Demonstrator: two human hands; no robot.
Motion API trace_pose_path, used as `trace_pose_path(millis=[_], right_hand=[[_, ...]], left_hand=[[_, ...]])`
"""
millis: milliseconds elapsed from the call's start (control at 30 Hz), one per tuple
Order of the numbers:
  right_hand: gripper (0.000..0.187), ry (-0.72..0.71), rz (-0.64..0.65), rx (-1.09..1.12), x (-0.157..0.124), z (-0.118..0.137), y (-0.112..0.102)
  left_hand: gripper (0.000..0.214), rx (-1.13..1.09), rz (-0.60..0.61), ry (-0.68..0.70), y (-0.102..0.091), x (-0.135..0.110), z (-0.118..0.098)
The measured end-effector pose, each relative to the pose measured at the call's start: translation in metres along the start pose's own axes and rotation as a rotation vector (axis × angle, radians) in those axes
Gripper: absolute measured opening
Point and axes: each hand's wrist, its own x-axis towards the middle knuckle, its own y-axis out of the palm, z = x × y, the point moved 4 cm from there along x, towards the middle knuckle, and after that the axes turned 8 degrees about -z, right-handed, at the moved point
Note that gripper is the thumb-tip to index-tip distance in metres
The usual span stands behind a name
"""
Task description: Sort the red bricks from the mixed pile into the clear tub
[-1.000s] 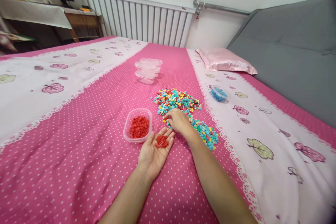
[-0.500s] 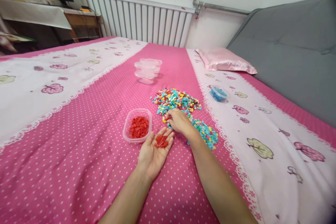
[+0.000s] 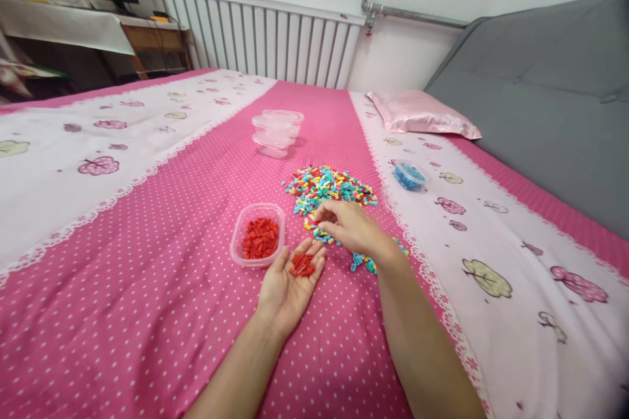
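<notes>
Bricks in red (image 3: 301, 265) are being held on the spread left hand (image 3: 289, 289); light, stiff handling is being expected, side-pinching advised; pinching by the right hand (image 3: 352, 225) cannot be confirmed.

Bedroom at home: bed (image 3: 187, 288), pillow (image 3: 422, 111), headboard (image 3: 545, 78)

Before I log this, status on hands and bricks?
Left hand palm up, holding red bricks. Right hand at mixed pile, hiding part. Tub beside left hand.

Pink pillow (image 3: 423, 112) beside grey headboard (image 3: 540, 78); white radiator (image 3: 265, 36).
</notes>
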Motion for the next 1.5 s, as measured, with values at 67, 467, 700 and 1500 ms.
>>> trace_pose_path(millis=[67, 467, 700, 1500], right_hand=[[0.013, -0.066, 0.087, 0.04, -0.006, 0.01, 0.0], [0.015, 0.009, -0.053, -0.018, -0.005, 0.011, -0.006], [0.016, 0.117, -0.186, -0.033, -0.004, 0.008, -0.015], [0.023, 0.533, -0.314, -0.273, -0.002, -0.08, -0.039]], left_hand=[[0.04, -0.005, 0.017, 0.009, 0.0, 0.001, 0.0], [0.029, 0.101, 0.017, -0.02, 0.0, -0.003, -0.001], [0.022, 0.267, 0.013, -0.1, 0.012, -0.021, 0.002], [0.026, 0.224, -0.31, 0.685, 0.057, -0.038, -0.111]])
